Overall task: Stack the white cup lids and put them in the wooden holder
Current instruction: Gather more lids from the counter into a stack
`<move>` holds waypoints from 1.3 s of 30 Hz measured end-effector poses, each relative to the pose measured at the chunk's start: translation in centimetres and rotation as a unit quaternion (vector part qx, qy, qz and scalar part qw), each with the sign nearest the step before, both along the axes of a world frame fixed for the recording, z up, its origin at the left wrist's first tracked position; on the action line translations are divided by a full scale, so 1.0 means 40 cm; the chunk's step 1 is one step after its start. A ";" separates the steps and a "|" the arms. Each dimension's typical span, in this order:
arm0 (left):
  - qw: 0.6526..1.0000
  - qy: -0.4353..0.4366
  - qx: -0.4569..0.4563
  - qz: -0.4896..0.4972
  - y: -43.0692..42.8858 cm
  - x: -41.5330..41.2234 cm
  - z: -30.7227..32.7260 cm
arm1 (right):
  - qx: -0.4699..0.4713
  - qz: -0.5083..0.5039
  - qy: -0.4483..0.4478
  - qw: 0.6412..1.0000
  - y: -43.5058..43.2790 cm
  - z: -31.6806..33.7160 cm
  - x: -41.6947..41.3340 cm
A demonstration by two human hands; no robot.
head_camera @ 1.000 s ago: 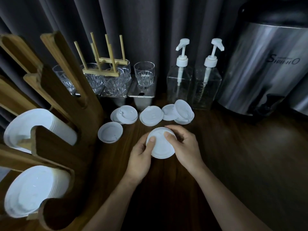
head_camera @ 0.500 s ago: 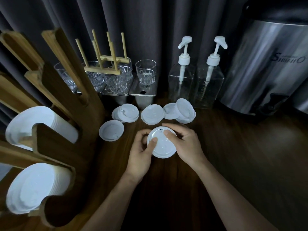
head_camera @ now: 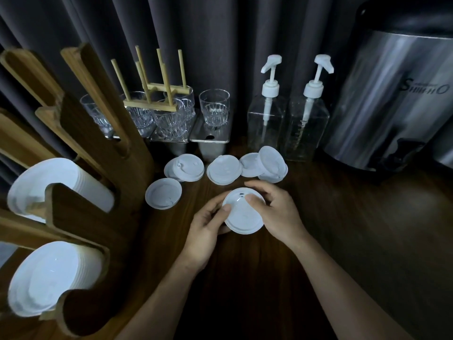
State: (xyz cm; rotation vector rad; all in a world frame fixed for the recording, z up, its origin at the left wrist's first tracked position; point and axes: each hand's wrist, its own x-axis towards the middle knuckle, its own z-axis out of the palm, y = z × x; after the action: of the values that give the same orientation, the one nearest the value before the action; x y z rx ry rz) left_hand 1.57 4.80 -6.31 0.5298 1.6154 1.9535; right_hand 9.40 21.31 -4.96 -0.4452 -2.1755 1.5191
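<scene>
White lid (head_camera: 244, 213) — round, flat-topped, small sip hole near far edge — gripped between left hand (head_camera: 206, 224) and right hand (head_camera: 277, 212), thumbs on top; loose lids (head_camera: 223, 170) scattered just beyond hands.

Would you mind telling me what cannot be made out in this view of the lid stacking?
1. Held lid, head view: whether more lids sit beneath; the left hand and right hand cover its rim.
2. Wooden holder, head view: left part cut off by the frame edge.
3. Lids in the holder, head view: packed edges too fine to count.
4. Steel urn, head view: lettering blurred.
</scene>
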 end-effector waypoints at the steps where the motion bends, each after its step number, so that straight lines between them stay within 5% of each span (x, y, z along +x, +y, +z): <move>1: 1.000 -0.008 -0.002 0.005 0.000 -0.003 0.000 | 0.000 -0.008 -0.001 1.000 0.004 -0.002 0.001; 8: 0.995 -0.059 0.022 0.073 0.012 -0.015 -0.008 | -0.030 -0.139 0.022 0.990 0.073 0.007 -0.010; 14: 0.995 -0.064 0.036 0.075 0.013 -0.020 -0.011 | 0.051 -0.198 -0.049 0.978 0.126 -0.015 -0.048; 33: 0.996 -0.050 0.003 0.067 0.013 -0.017 0.000 | 0.127 -0.193 -0.043 0.972 0.152 -0.070 -0.049; 39: 0.996 -0.053 0.007 0.072 0.018 -0.016 0.002 | 0.019 -0.178 0.001 0.984 0.113 -0.038 -0.011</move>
State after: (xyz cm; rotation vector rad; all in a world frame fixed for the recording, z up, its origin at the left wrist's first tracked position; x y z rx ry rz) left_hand 0.95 5.54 -6.24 0.3173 1.6134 2.0630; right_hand 8.96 25.84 -6.47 -0.7725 -1.9885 1.2781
